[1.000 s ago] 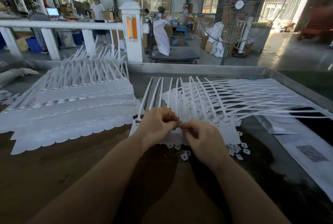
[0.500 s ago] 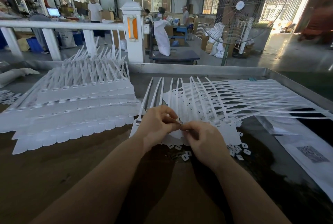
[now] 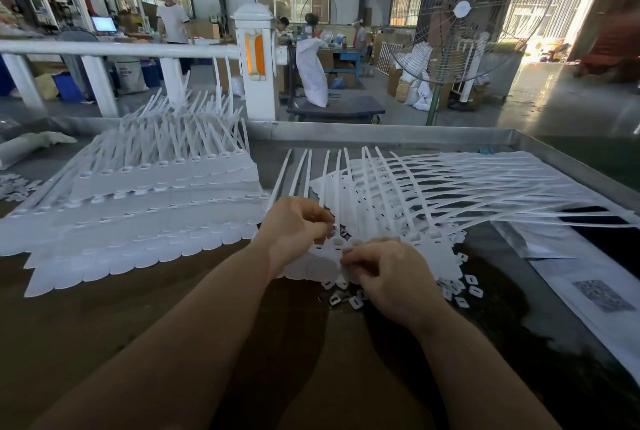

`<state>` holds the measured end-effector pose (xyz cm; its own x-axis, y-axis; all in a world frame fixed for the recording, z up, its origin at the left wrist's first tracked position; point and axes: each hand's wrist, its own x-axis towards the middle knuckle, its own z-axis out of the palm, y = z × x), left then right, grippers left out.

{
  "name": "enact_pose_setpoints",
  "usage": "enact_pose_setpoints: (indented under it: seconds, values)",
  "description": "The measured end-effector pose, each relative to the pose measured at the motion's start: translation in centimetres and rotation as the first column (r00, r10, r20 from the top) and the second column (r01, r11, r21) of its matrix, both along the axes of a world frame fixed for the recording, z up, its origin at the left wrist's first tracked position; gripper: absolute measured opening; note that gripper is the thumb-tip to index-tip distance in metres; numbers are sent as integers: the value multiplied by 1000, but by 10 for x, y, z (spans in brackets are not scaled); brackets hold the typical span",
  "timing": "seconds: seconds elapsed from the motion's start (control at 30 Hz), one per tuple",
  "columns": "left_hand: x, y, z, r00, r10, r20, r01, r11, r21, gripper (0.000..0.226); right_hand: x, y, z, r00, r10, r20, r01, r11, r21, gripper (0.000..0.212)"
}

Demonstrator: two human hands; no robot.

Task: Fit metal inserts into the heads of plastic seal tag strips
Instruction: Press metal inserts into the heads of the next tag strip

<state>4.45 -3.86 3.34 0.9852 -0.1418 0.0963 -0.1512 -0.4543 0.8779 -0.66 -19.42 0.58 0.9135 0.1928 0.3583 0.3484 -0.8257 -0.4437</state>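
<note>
Far left on the table [image 3: 104, 343] I see a stacked pile of strips [image 3: 145, 208], tails pointing away. Centre: left hand [image 3: 294, 228], grip pinching a small metal insert [image 3: 335, 229] at its fingertips, just above a strip head [image 3: 337, 242]. Right hand [image 3: 388, 273], grip curled and pinching the near edge of that sheet of seal tag strips [image 3: 398, 201]. Loose inserts [image 3: 464, 287] lie near right, partly under the hand.
</note>
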Motion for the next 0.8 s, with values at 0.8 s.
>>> enact_pose_setpoints:
  seconds: [0.8]
  values:
    - [14,-9,6,996,-14,-87,44,937,345,8,3,-1,2,999,22,-28,-19,995,102,17]
